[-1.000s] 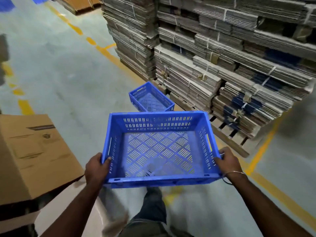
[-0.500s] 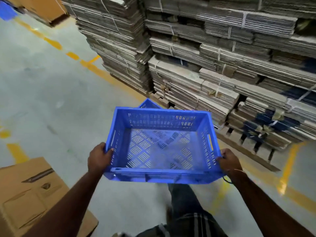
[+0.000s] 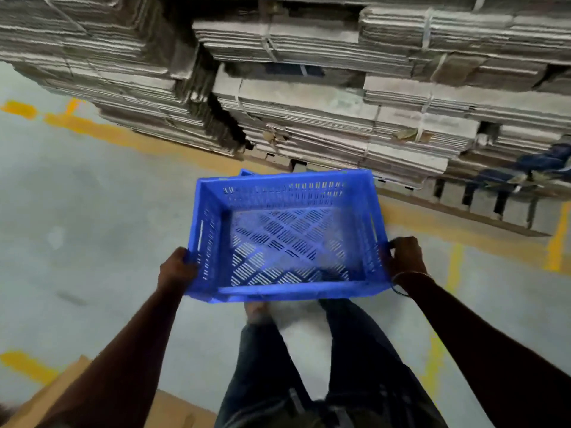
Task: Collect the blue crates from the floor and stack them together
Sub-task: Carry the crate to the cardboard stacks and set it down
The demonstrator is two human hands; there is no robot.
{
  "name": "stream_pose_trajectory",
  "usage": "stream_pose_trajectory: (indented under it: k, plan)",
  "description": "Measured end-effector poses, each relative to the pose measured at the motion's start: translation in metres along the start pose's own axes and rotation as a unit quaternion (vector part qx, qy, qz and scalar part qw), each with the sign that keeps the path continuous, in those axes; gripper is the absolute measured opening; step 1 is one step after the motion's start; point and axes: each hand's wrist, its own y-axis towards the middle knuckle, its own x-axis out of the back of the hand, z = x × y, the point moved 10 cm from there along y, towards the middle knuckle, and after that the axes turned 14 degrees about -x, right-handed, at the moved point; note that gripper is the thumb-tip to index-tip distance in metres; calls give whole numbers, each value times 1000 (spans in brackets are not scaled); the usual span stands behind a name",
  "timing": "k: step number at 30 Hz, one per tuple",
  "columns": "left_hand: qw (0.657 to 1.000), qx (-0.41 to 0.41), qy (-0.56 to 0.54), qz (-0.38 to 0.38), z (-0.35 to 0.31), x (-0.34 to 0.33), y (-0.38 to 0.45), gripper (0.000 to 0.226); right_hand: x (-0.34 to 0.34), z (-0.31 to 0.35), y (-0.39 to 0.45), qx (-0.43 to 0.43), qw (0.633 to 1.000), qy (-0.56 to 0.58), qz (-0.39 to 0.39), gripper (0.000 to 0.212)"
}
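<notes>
We carry the blue crate (image 3: 290, 239) level in front of us, our left hand (image 3: 176, 270) gripping its left wall and our right hand (image 3: 404, 257) clenched on its right wall. Just beyond its far rim peeks a corner of the second crate (image 3: 246, 172), sitting on the floor (image 3: 86, 211) below the carried crate. To stack well, we should square the carried crate's corners over that one, then lower it evenly until the rims seat.

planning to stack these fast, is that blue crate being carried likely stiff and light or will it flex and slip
The blue crate probably stays stiff: its walls look straight while the left hand and right hand grip only its sides. It is likely light, being empty and slotted throughout. The slots should limit slipping.
</notes>
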Motion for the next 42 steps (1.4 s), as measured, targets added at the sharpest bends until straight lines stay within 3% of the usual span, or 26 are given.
stream_pose_trajectory:
  k: [3, 8, 11, 16, 24, 28, 36, 42]
  plan:
    - [996, -20, 29, 77, 6, -21, 64, 19, -27, 18, 7, -43, 998, -35, -9, 25]
    - [989, -46, 74, 118, 18, -28, 164, 21, -86, 38, -2, -164, 984, -46, 43, 28]
    - [977, -102, 142, 120, 16, -31, 223, 7, -137, 42, -7, -216, 975, -21, 55, 26]
    - [969, -156, 165, 98, 26, -40, 288, 15, -210, 37, -3, -282, 958, 4, 59, 23]
    - [982, -131, 122, 54, 26, -68, 339, 16, -264, 38, 48, -305, 951, 33, 37, 3]
    - [980, -140, 128, 55, 23, -92, 358, 17, -281, 32, 69, -302, 953, 34, 19, 9]
    - [977, -134, 119, 112, 45, -119, 367, 53, -294, 35, 73, -288, 957, 38, 11, 8]
    - [978, -123, 109, 132, 47, -122, 362, 62, -300, 37, 54, -306, 942, 133, 16, 16]
